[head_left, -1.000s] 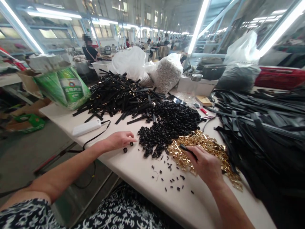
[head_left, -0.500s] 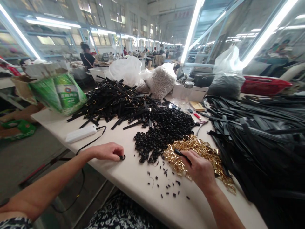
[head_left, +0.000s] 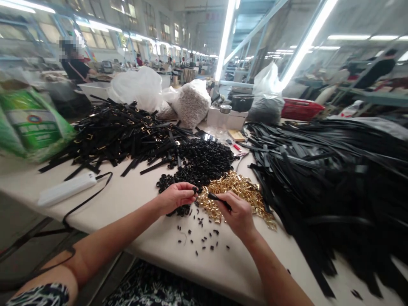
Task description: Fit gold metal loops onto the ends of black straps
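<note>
1. Left hand [head_left: 177, 197]: thumb and fingers were pinched together on a small black ring [head_left: 195, 190], held at the fingertips above the table [head_left: 153, 242].
2. Right hand [head_left: 237, 212]: fingers were closed round a short black strap [head_left: 219, 199]. Its free end stuck out toward the left hand; the rest ran back into the palm, partly hidden.
3. Ring vs strap: near each other, narrow gap between, ring not on the strap. Both were in front of the piles, over the near part of the table.
4. Ring pile [head_left: 207, 157]: black, loose, mid-table, beyond the left hand. Its near edge was partly covered by that hand.
5. Gold buckles [head_left: 239, 191]: loose heap just right of the ring pile, behind and beside the right hand.
6. Small black bits [head_left: 204, 238]: scattered on the table, nearer the person than both hands.
7. Strap heap [head_left: 121, 131]: black straps with gold buckles on some, far left, bordering the ring pile.
8. Long black strips [head_left: 318, 178]: big spread over the right side, some ends pointing at the near edge.
9. White box [head_left: 66, 189] with a black cable [head_left: 86, 204]: left side of the table, well apart from both hands.
10. Back of table: clear bag of pale grains [head_left: 193, 102], red basket [head_left: 301, 108] farther right.
</note>
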A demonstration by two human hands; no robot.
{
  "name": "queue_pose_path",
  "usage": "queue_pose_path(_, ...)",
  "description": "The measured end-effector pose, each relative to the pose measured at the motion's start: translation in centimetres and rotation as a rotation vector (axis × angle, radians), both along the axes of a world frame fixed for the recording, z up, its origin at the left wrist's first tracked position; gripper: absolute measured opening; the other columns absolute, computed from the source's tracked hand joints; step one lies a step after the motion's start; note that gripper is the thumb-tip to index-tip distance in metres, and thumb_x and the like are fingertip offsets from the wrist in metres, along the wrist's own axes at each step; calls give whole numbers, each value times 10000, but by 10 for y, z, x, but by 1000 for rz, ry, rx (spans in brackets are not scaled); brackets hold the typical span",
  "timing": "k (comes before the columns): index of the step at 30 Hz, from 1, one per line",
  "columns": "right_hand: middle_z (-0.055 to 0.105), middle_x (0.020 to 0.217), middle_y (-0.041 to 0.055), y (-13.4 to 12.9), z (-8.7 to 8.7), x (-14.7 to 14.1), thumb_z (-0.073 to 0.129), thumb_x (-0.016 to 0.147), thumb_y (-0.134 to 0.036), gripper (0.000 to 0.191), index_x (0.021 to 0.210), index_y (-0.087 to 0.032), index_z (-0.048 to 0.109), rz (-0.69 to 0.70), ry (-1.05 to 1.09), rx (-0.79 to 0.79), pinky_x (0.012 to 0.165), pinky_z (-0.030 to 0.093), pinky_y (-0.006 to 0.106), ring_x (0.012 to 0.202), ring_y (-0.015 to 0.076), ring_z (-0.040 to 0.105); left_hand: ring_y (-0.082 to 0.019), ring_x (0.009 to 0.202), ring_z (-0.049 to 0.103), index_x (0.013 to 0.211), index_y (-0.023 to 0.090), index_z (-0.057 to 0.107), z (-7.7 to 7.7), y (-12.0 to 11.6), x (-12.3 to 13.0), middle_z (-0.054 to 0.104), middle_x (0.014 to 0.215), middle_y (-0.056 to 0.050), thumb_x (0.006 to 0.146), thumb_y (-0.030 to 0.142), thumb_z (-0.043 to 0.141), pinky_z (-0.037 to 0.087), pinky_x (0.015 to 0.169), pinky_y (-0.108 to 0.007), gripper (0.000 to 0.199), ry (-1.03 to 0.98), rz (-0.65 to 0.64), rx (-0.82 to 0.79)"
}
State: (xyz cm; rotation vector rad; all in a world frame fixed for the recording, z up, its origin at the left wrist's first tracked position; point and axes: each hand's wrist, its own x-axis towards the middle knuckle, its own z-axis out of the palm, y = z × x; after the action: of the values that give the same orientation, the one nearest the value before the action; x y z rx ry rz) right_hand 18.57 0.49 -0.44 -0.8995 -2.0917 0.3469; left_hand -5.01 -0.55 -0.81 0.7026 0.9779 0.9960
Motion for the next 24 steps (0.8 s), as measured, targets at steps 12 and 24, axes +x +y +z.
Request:
queue_pose_path(12, 615, 716, 5, 1, -7, -3, 495, 968, -304, 234, 877, -197, 682, -102, -180, 77, 582, 355, 223, 626, 108, 553, -93, 645, 670, 859, 115, 688, -12, 5, 33, 712, 761, -43, 627, 250, 854, 539, 619, -170, 316, -55, -36, -45)
queue_pose_path(24, 564, 666, -5, -2, 1, -1, 417, 1004, -272, 309, 805, -195, 640, -22, -384, 311, 569, 308, 260, 588, 105, 475, -131, 641, 645, 900, 142, 725, -3, 2, 34, 716, 746, -47, 698, 318, 772, 522, 617, -241, 272, 295, -160, 198)
